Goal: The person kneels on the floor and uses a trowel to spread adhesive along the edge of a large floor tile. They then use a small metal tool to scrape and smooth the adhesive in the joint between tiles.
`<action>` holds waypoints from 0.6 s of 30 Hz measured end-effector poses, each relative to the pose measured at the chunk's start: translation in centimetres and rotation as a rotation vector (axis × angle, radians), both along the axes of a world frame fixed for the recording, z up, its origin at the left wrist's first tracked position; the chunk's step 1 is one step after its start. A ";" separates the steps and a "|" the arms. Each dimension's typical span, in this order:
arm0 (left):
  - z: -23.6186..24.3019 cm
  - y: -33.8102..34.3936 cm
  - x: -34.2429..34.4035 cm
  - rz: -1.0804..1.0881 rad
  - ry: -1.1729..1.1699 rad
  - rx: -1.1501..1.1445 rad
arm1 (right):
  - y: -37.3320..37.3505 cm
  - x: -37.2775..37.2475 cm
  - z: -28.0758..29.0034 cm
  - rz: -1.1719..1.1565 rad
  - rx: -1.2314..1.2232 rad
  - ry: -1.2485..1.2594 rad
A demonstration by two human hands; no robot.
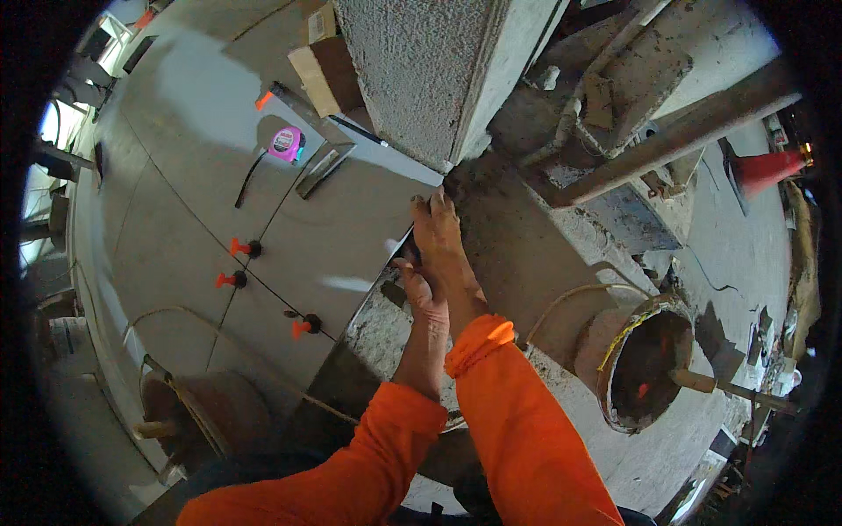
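Note:
My right hand [441,241] reaches forward at the tile edge near the foot of a rough cement column [421,70]. Its fingers are stretched out, and I see nothing held in them. Just behind and partly beneath it is my left hand [423,296], its thumb sticking out toward the tile edge. The right hand hides most of the left fingers. Beside both hands, large grey floor tiles [351,228] end along a dark seam. Under my wrists lies a patch of rough pale mortar [381,329].
On the tiles lie a pink tape measure [286,145], a metal bar [325,170] and orange tile-levelling clips [306,326]. A cardboard box [329,74] leans by the column. Mortar-caked buckets stand right [645,364] and left [206,412]. A metal pipe [675,140] and red cone [767,169] are right.

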State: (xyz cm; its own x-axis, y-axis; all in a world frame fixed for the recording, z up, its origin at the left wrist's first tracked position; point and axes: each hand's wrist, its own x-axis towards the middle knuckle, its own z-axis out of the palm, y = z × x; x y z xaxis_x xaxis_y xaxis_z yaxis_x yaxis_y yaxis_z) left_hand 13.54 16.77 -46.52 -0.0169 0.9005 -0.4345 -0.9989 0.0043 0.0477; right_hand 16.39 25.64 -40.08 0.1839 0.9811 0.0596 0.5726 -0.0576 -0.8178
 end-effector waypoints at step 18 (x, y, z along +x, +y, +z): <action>3.5 0.9 0.8 0.144 -0.099 -0.056 | -21.7 4.5 -0.2 -0.385 -0.375 0.388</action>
State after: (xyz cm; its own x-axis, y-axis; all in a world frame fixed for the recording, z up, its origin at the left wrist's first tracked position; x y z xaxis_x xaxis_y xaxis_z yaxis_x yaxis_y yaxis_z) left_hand 14.37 17.63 -43.02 -0.0987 0.8663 -0.4897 -0.9891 -0.1394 -0.0474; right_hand 20.93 3.92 -40.29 0.4652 0.7820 -0.4148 0.1217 -0.5206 -0.8451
